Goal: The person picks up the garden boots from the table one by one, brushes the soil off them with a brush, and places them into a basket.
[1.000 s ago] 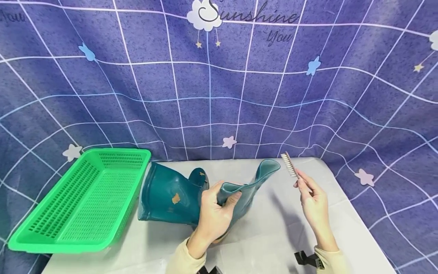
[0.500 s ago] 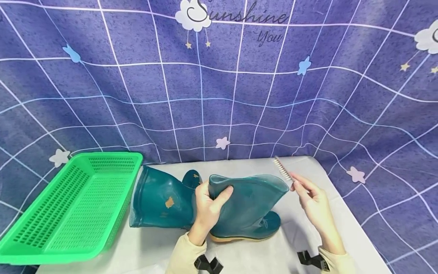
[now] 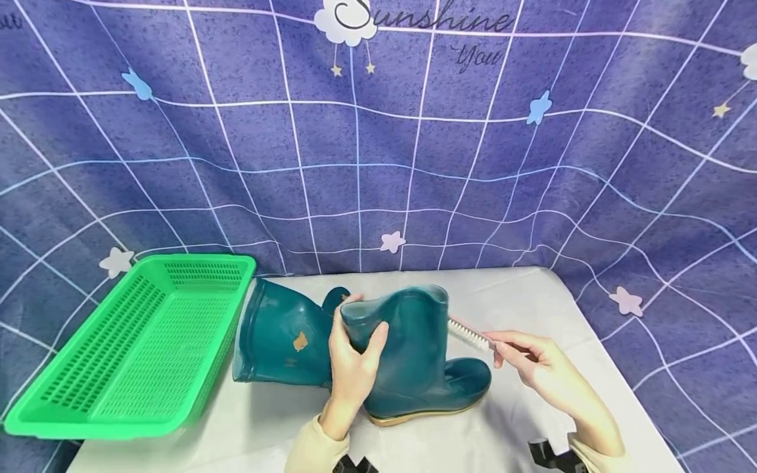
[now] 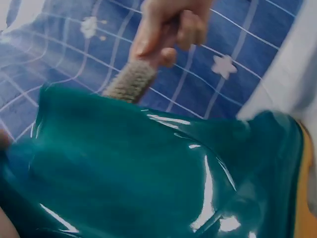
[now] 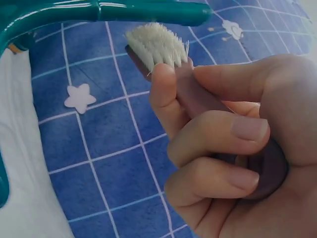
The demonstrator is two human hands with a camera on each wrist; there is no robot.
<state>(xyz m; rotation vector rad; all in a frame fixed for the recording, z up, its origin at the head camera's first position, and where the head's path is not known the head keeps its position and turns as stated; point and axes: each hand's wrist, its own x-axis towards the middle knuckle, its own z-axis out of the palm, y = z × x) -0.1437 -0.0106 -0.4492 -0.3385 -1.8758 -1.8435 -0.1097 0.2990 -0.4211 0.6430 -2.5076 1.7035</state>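
Note:
A teal rubber boot (image 3: 408,355) with a yellowish sole stands upright, toe to the right. My left hand (image 3: 353,368) grips the left side of its top rim, thumb on the near face and fingers behind. My right hand (image 3: 532,361) holds a brush (image 3: 470,334) by its brown handle, fingers curled round it in the right wrist view. The pale bristles (image 5: 156,44) are right by the upper shaft on the boot's right side. In the left wrist view the boot shaft (image 4: 124,163) partly hides the bristles. A second teal boot (image 3: 284,335) lies on its side to the left.
A green plastic basket (image 3: 227,355) with slotted walls stands at the left of the white-covered table (image 3: 514,289). A blue gridded curtain (image 3: 378,144) hangs behind the table. The lying boot has a tan patch (image 3: 300,341) on its shaft.
The boot in my left hand has turned, its toe now pointing right and its sole low. My right hand has brought the brush down and left to the boot's shaft.

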